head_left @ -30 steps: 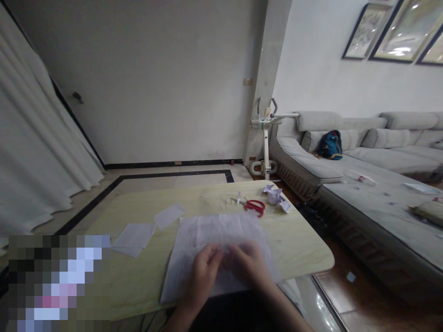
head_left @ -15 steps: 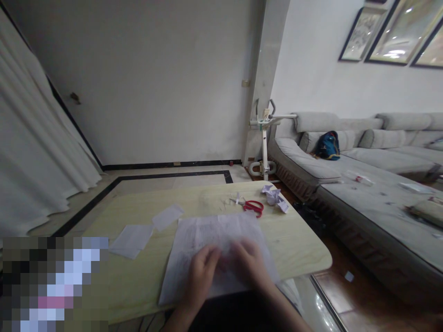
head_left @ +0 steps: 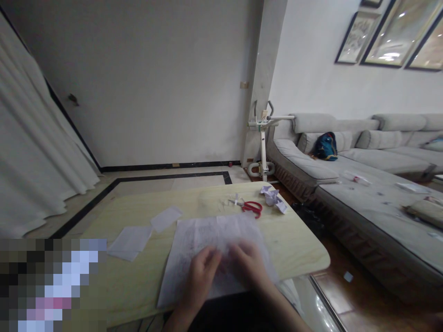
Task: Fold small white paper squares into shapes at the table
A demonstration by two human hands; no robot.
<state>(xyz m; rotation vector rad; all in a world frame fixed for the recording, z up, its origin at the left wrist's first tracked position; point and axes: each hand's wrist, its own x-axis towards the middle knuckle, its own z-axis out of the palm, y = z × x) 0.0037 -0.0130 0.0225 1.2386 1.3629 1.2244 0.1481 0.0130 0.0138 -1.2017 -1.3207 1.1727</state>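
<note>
A large white sheet of paper (head_left: 200, 240) lies on the pale wooden table (head_left: 297, 244) in front of me. My left hand (head_left: 200, 276) and my right hand (head_left: 251, 267) rest close together on its near half, fingers curled and pinching the paper between them. Red-handled scissors (head_left: 252, 207) lie beyond the sheet near the far edge. Beside them sit small paper scraps (head_left: 236, 200) and a crumpled white paper piece (head_left: 273, 197).
Two smaller white paper pieces (head_left: 130, 239) (head_left: 166, 217) lie on the table's left part. A grey sofa (head_left: 363, 184) with a blue bag (head_left: 326, 146) runs along the right. A white exercise machine (head_left: 263, 138) stands behind the table. Curtains (head_left: 38, 161) hang at left.
The view has drifted slightly; both hands stay on the sheet in nearly the same place, fingers still working the paper.
</note>
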